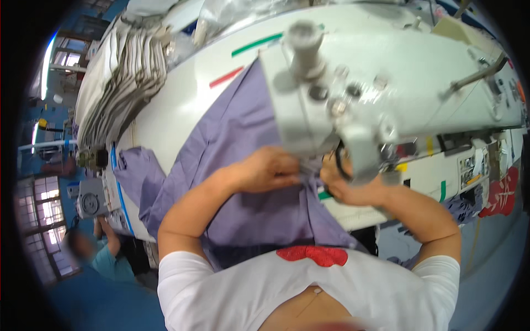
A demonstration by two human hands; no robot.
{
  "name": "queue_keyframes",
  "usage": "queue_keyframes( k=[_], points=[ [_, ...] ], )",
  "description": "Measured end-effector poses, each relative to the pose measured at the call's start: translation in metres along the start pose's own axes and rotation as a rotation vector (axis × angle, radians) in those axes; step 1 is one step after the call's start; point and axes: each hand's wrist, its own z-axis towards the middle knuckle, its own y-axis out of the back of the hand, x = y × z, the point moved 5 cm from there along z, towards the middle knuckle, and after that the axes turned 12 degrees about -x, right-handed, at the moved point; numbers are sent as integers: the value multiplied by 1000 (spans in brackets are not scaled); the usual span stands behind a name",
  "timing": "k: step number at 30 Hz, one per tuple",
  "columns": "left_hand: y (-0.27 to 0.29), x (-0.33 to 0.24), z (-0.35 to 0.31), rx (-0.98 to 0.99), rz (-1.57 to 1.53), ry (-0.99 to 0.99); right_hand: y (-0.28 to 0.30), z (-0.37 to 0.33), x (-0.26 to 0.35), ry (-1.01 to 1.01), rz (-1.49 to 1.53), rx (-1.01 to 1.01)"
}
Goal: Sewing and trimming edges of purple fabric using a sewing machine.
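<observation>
Purple fabric [232, 132] lies across the sewing machine's white table and hangs down over its front edge into my lap. My left hand [270, 170] is closed on the fabric just left of the needle area, fingers bent and pressed together. Close beside it, my right hand [343, 179] is closed under the head of the white sewing machine [397, 83]. A black loop [343, 161] shows at its fingers; whether it is a tool's handle or a machine part I cannot tell. The machine's head hides the needle and part of the right fingers.
A tall stack of pale folded cloth [121, 71] stands at the far left of the table [171, 118]. Clear plastic wrapping [232, 19] lies at the back. A small parts tray [473, 168] sits at right. Another person [107, 254] works at a machine on the left.
</observation>
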Motion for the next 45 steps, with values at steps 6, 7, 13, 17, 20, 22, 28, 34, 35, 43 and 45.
queue_keyframes(
  k=[6, 7, 13, 17, 20, 22, 28, 34, 35, 43, 45],
  points=[
    [-4, -33, 6, -99, -21, 58, 4, 2, 12, -154, 375, 30],
    [-6, -37, 6, -143, -19, 6, 4, 4, 17, -74, 331, 26],
    [-19, -41, 8, -7, -6, -53, -2, 3, 22, 93, 259, -12],
    [-13, -30, 12, 1, -196, -114, 0, -8, 18, 112, 225, 78],
    [-8, -18, 4, 33, -218, -164, 6, -4, 17, 112, 185, 115],
    [-9, -15, 5, 127, -294, -125, 14, -1, 21, 119, 155, 162],
    [0, -4, 0, 0, -222, 131, 10, -1, 26, 122, 108, 134],
    [-11, -51, -45, -339, -104, 155, 26, -12, 39, -56, 233, -28],
    [-13, -50, -68, -475, -21, 325, 38, -24, 46, -169, 212, -201],
    [-48, -81, -156, -701, 609, 665, -50, -159, 100, -836, 367, -377],
    [-53, -82, -158, -666, 668, 690, -85, -164, 91, -893, 493, -381]
  ],
)
